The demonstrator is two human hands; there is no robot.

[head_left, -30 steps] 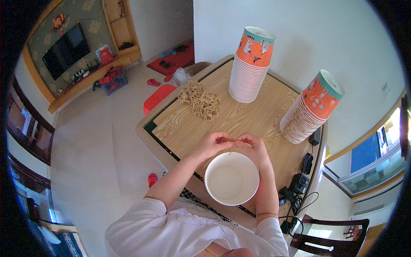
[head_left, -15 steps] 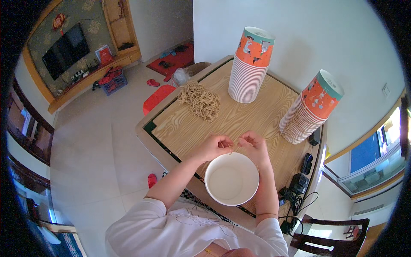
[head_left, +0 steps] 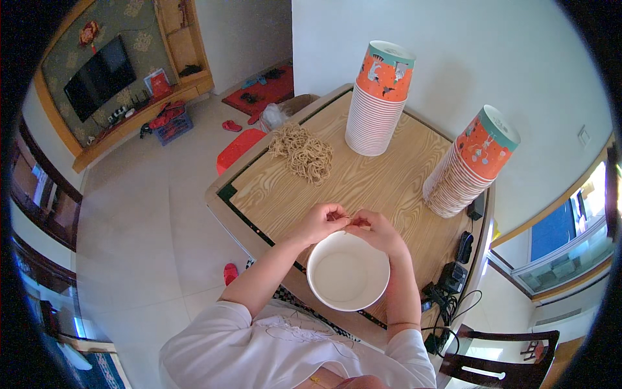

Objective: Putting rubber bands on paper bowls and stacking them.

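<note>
A white paper bucket (head_left: 348, 303) stands upright at the near edge of the table, its mouth facing up and nothing visible inside. Just past its far rim, my left hand (head_left: 322, 222) and my right hand (head_left: 379, 231) meet, fingers pinched together. Between the fingertips shows a thin bit of tan cord (head_left: 348, 219), mostly covered by the fingers. A loose heap of the same tan cord (head_left: 301, 153) lies on the table beyond my left hand.
Two tall stacks of paper buckets stand upside down: one (head_left: 376, 120) at the back, one (head_left: 457, 175) at the right, with cords along its side. Black adapters (head_left: 453, 277) and cables line the right edge. A red stool (head_left: 236, 150) is left of the table, a dark chair (head_left: 502, 356) lower right.
My right hand has come left and slightly down, closing the gap to my left hand. The bucket has shifted slightly left.
</note>
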